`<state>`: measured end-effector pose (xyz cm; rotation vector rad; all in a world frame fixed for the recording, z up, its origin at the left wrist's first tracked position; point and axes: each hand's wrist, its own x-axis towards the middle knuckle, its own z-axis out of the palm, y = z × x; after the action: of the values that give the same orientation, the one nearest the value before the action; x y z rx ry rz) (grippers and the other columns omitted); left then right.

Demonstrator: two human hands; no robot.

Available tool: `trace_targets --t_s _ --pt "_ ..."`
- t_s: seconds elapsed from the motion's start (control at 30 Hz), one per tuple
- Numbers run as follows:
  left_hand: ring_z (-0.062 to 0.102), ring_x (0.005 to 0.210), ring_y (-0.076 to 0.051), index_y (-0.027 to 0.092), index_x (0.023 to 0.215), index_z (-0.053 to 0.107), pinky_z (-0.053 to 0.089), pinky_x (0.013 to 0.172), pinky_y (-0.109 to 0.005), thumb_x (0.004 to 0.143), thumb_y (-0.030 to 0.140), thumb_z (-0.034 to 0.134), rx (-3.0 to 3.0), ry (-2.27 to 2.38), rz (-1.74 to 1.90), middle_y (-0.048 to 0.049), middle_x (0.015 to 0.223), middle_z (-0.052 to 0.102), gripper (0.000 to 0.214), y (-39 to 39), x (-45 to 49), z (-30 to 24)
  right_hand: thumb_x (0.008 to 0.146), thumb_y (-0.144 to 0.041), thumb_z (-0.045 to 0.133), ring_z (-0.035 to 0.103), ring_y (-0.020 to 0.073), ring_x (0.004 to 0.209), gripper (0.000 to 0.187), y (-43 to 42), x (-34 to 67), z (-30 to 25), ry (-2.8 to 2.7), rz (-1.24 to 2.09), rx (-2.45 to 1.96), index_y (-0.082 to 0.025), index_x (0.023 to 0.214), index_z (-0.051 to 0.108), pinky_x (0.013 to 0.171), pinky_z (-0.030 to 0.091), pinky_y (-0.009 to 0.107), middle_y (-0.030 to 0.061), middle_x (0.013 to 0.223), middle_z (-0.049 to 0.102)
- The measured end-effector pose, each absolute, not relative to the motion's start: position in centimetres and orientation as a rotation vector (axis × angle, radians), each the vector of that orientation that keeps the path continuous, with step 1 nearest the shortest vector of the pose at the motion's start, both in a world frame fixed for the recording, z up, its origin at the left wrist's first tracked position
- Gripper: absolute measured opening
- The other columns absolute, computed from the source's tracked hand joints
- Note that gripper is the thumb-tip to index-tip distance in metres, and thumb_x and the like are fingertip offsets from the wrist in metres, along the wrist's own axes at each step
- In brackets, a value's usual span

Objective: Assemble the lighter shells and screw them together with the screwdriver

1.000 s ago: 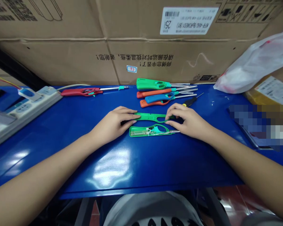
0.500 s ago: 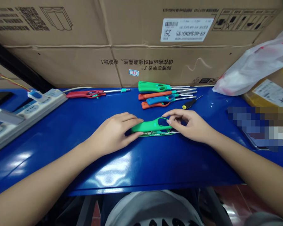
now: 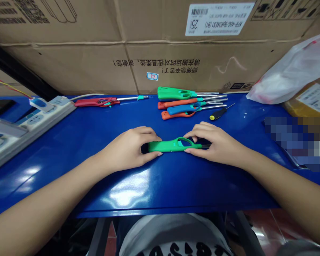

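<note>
On the blue tabletop (image 3: 160,185), midway between its side edges, my left hand (image 3: 132,149) and right hand (image 3: 216,144) now pinch the ends of the green lighter (image 3: 168,146), its cover no longer lifted but pressed down onto the base, so the shell looks closed.

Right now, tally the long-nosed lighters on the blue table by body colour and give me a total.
Green: 2, one held by the left hand and right hand as green lighter, one at the top of the stack
Orange: 2
Blue: 1
Red: 1
Total: 6
</note>
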<state>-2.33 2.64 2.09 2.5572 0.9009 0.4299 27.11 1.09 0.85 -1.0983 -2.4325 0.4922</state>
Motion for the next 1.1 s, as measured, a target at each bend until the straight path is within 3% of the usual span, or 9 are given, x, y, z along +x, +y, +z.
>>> trace_targets --t_s 0.43,0.7,0.93,1.1 --pt "0.067 0.101 -0.023 0.02 0.118 0.073 0.056 0.091 -0.037 0.09 0.033 0.07 2.55 0.93 0.389 -0.0069 0.11 0.071 0.031 2.5 -2.3 2.1 0.088 -0.044 0.072 0.06 0.0222 0.089 0.029 0.8 27.8 1.3 -2.55 0.275 -1.149 -0.022 0.107 0.072 0.082 0.042 0.039 0.0041 0.095 0.068" --pt "0.067 0.101 -0.023 0.02 0.119 0.074 0.055 0.092 -0.037 0.09 0.034 0.07 2.546 0.92 0.396 -0.0078 0.11 0.071 0.032 2.6 -2.3 2.0 0.096 -0.038 0.062 0.062 0.0236 0.101 0.035 0.8 27.7 0.8 -2.607 0.319 -1.062 -0.025 0.128 0.067 0.092 0.043 0.044 0.0072 0.112 0.067" --pt "0.068 0.098 -0.022 0.021 0.118 0.075 0.057 0.089 -0.037 0.089 0.033 0.072 2.516 0.949 0.409 -0.0074 0.108 0.07 0.032 2.5 -2.1 1.9 0.089 -0.033 0.071 0.064 0.0222 0.093 0.032 0.7 27.1 0.4 -2.407 0.603 -1.082 -0.021 0.119 0.072 0.083 0.054 0.039 0.0086 0.104 0.067" --pt "0.067 0.096 -0.023 0.018 0.12 0.073 0.058 0.086 -0.036 0.092 0.031 0.066 2.663 0.944 0.393 -0.009 0.107 0.069 0.031 1.9 -1.8 1.6 0.089 -0.033 0.071 0.065 0.0206 0.089 0.031 0.6 26.9 0.2 -2.406 0.561 -1.102 -0.02 0.117 0.074 0.078 0.054 0.036 0.008 0.103 0.068"
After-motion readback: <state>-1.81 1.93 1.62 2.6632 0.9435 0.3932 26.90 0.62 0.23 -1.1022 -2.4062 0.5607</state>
